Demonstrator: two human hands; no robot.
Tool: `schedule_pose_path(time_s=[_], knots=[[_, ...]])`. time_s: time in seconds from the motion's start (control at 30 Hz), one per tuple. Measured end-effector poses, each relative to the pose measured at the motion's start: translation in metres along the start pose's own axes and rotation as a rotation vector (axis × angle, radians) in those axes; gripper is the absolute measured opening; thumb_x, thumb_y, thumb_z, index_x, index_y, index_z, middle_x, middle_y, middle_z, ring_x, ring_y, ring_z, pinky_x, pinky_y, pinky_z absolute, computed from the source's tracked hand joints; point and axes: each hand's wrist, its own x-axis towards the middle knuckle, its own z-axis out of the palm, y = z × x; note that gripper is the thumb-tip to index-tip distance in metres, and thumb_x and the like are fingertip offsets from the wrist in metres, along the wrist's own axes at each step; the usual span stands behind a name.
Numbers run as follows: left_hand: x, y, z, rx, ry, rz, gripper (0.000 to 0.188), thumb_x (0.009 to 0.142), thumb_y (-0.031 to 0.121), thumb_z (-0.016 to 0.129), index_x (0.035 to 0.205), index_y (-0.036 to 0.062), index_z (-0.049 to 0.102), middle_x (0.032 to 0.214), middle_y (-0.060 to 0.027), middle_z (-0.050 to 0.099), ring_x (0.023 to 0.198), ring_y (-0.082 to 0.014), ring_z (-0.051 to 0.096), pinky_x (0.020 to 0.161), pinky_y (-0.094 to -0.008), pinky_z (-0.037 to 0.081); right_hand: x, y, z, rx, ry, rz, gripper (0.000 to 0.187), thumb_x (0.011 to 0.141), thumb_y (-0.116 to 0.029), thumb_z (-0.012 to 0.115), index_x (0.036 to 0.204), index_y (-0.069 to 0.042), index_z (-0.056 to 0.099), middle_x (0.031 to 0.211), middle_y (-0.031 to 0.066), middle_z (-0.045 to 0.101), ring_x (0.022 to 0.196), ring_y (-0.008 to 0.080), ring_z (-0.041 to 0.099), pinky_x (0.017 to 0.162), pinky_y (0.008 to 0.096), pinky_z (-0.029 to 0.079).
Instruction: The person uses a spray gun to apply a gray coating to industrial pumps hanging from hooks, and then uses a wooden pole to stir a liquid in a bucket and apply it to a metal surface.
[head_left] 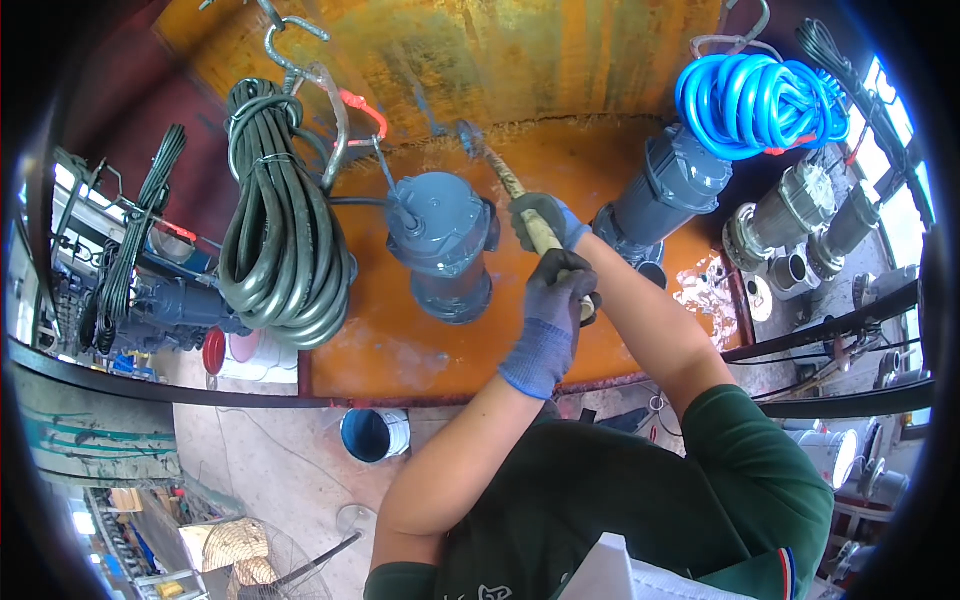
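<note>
Both of my gloved hands are closed around a long-handled tool (pixel 505 175) with a pale, paint-smeared shaft. Its small blue-grey head lies near the back of the orange surface; whether it is a brush or a roller I cannot make out. My left hand (pixel 555 295) grips the lower end of the shaft. Farther up it, my right hand (pixel 545 222) holds on. Left of the tool hangs a blue-grey motor-like pump (pixel 435 225), glossy, with a cable from its top. A second grey pump (pixel 670 190) is tilted to the right of my hands.
A thick coil of black cable (pixel 285 220) hangs from a metal hook (pixel 290 45) at left. Bright blue coiled hose or cable (pixel 755 105) hangs at right. Below the orange tray's front rim (pixel 460 398) stands a bucket (pixel 375 435). More pumps (pixel 790 210) stand far right.
</note>
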Motion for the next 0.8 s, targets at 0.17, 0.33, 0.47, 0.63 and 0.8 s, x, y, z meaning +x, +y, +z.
schedule_pose_path(time_s=[0.17, 0.33, 0.47, 0.63, 0.8], knots=[[0.001, -0.005, 0.009, 0.065, -0.019, -0.071, 0.008, 0.083, 0.005, 0.063, 0.086, 0.0116, 0.061, 0.076, 0.0002, 0.057, 0.064, -0.0114, 0.054, 0.053, -0.0248, 0.043, 0.003, 0.012, -0.048, 0.184, -0.069, -0.047, 0.017, 0.085, -0.022, 0.069, 0.083, -0.01, 0.057, 0.064, 0.0045, 0.055, 0.05, 0.0189, 0.052, 0.046, 0.0348, 0.045], [-0.006, 0.001, -0.022, 0.118, -0.057, -0.199, 0.015, 0.081, 0.007, 0.067, 0.096, 0.0087, 0.062, 0.076, -0.0034, 0.058, 0.059, -0.0142, 0.054, 0.048, -0.0268, 0.04, -0.011, 0.035, -0.055, 0.366, 0.04, -0.076, 0.015, 0.083, -0.014, 0.069, 0.087, -0.007, 0.056, 0.067, 0.008, 0.056, 0.057, 0.0224, 0.056, 0.052, 0.0365, 0.048], [-0.04, -0.004, -0.03, 0.026, -0.097, -0.223, 0.015, 0.083, 0.007, 0.069, 0.096, 0.0097, 0.062, 0.077, -0.0034, 0.059, 0.062, -0.0146, 0.057, 0.052, -0.0266, 0.043, -0.031, 0.058, -0.055, 0.417, 0.04, 0.013, 0.023, 0.084, -0.015, 0.072, 0.094, -0.003, 0.055, 0.073, 0.0093, 0.058, 0.062, 0.0235, 0.059, 0.056, 0.0371, 0.051], [-0.082, -0.039, -0.017, -0.101, -0.265, -0.152, 0.023, 0.091, 0.018, 0.068, 0.111, 0.0095, 0.06, 0.097, -0.0013, 0.062, 0.086, -0.0127, 0.062, 0.065, -0.0279, 0.051, -0.058, 0.107, -0.087, 0.696, -0.437, 0.059, 0.015, 0.093, -0.016, 0.064, 0.095, -0.004, 0.055, 0.075, 0.0069, 0.06, 0.062, 0.0182, 0.061, 0.054, 0.0303, 0.05], [-0.09, -0.072, -0.094, 0.448, -0.561, 0.146, 0.05, 0.104, 0.022, 0.06, 0.151, 0.0118, 0.046, 0.104, -0.0038, 0.062, 0.097, -0.0084, 0.058, 0.078, -0.0268, 0.054, -0.124, 0.127, -0.057, -0.217, -0.033, -0.039, 0.02, 0.087, -0.013, 0.063, 0.103, -0.001, 0.059, 0.074, 0.006, 0.059, 0.063, 0.0171, 0.06, 0.054, 0.0301, 0.049]])
